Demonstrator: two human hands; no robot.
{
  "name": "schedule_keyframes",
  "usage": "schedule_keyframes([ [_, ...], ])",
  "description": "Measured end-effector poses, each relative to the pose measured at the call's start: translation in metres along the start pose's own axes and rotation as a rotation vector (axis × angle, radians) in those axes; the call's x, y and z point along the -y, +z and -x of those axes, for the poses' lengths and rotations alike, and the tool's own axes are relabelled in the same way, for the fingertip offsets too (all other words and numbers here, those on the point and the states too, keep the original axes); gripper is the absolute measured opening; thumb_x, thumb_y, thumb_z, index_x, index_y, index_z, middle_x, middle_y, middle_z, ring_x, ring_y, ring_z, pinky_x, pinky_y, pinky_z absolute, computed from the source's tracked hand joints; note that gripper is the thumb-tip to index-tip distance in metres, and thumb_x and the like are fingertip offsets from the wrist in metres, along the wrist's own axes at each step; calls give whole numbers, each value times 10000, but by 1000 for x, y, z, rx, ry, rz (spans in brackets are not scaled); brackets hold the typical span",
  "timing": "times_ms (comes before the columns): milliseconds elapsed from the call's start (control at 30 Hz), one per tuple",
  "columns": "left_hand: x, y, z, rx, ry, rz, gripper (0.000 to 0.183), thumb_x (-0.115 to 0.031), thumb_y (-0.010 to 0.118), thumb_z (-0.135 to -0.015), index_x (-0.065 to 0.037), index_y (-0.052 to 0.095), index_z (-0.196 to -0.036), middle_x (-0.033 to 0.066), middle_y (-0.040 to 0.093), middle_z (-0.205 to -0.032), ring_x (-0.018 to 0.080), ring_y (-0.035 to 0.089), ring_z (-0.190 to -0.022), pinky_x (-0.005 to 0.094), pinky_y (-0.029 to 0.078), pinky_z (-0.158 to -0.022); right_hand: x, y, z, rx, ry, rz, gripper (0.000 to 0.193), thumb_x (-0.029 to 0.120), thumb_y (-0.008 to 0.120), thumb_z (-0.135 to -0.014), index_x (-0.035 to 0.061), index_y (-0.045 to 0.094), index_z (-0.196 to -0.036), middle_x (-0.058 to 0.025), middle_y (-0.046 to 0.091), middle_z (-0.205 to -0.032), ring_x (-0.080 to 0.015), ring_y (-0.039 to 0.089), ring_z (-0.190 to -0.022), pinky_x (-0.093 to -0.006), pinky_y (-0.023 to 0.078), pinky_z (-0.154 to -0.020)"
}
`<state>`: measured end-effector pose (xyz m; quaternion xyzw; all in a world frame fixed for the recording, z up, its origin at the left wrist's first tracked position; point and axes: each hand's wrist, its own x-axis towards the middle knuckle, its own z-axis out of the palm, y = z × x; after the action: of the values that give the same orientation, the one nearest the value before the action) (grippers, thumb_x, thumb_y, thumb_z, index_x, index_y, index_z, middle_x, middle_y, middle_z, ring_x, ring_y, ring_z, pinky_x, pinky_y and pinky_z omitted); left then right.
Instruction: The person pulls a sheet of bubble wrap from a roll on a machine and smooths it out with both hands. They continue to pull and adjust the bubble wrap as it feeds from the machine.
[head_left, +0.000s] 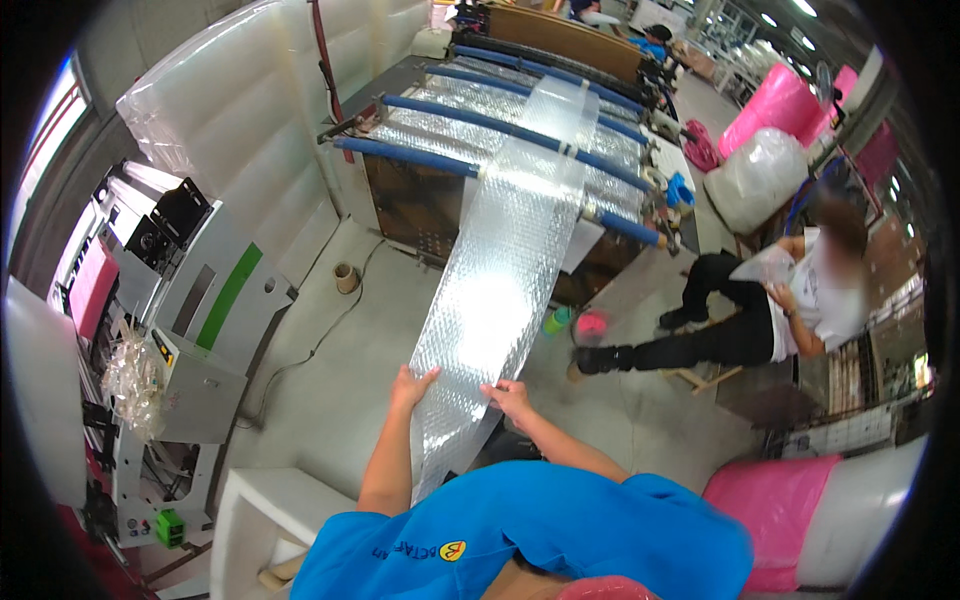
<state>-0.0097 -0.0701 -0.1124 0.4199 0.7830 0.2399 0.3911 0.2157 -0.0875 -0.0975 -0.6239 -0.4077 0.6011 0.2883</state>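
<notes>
A long, clear strip of bubble wrap (485, 285) runs down toward me from the blue rollers (530, 135) of a machine, shiny under the light. At its left edge, my left hand (414, 385) is closed with the thumb on top of the film; its other fingers are partly hidden. My right hand (508, 397) pinches the opposite edge, a little nearer to me. Between the two hands the strip stays spread, and its lower end passes down in front of my body.
To the right a person (790, 295) in a white top sits holding some clear film. A grey machine (215, 290) stands at left, with a cable (318, 350) and a cardboard tube (345, 277) on the floor. Pink rolls (770, 108) stand at the far right.
</notes>
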Motion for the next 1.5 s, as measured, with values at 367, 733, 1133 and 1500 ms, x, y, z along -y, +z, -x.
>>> schedule_keyframes([
  [367, -34, -61, 53, -239, 278, -96, 473, -455, 535, -709, -49, 504, -951, 203, 558, -853, 353, 530, -811, 416, 414, -676, 45, 14, 49, -20, -97, -75, 224, 249, 651, -697, 46, 559, -671, 8, 512, -621, -68, 459, -547, -218, 401, -491],
  [733, -39, -62, 54, -119, 143, -156, 461, -459, 460, -755, -78, 548, -1000, 154, 558, -943, 300, 519, -893, 382, 408, -745, 46, 8, 54, -116, -122, -9, 237, 256, 677, -667, 57, 554, -629, 11, 512, -569, -61, 444, -480, -198, 367, -429],
  [1133, 4, -19, 5, -73, -14, -153, 465, -460, 438, -764, -80, 531, -1017, 130, 552, -969, 287, 512, -915, 371, 408, -762, 18, 8, 17, -53, 32, 86, 289, 291, 709, -625, 42, 563, -624, 1, 511, -539, -74, 438, -419, -201, 370, -418],
  [1500, -7, 15, -1, -121, -15, -247, 420, -431, 393, -799, -40, 522, -883, 188, 556, -846, 351, 522, -810, 427, 405, -690, -18, -12, -37, 41, 288, 98, 240, 263, 707, -632, 63, 587, -686, 5, 524, -647, -95, 493, -591, -232, 440, -487],
])
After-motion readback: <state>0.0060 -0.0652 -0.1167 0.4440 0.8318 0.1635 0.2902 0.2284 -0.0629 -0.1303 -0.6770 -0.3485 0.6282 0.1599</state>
